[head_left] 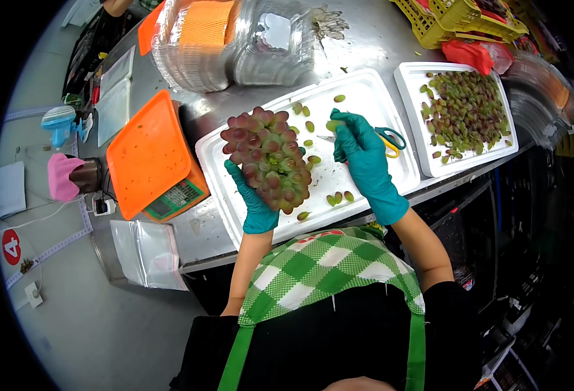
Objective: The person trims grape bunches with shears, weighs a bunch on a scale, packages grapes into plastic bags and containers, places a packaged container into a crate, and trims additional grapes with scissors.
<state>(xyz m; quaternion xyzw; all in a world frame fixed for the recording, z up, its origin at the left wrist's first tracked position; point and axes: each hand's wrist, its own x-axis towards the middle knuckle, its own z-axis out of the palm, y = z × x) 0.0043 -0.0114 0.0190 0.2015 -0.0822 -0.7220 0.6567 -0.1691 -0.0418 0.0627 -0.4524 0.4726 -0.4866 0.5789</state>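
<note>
A large bunch of reddish-green grapes (267, 153) rests in my left hand (255, 205), which wears a teal glove and curls under its lower left side. My right hand (363, 156), gloved the same way, pinches a single green grape (333, 125) between thumb and fingertips, to the right of the bunch. Both hands are over a white tray (391, 111). Several loose grapes (340, 197) lie on it around the bunch. Scissors (391, 139) with teal and yellow handles lie behind my right hand, their blades partly covered by it.
On the left stands an orange scale (150, 156), with plastic bags (147, 251) near the table edge. Stacked clear plastic containers (235, 58) are behind the tray. A second white tray (430, 166) of loose grapes sits right, below yellow crates (459, 23) and a red bag (467, 55).
</note>
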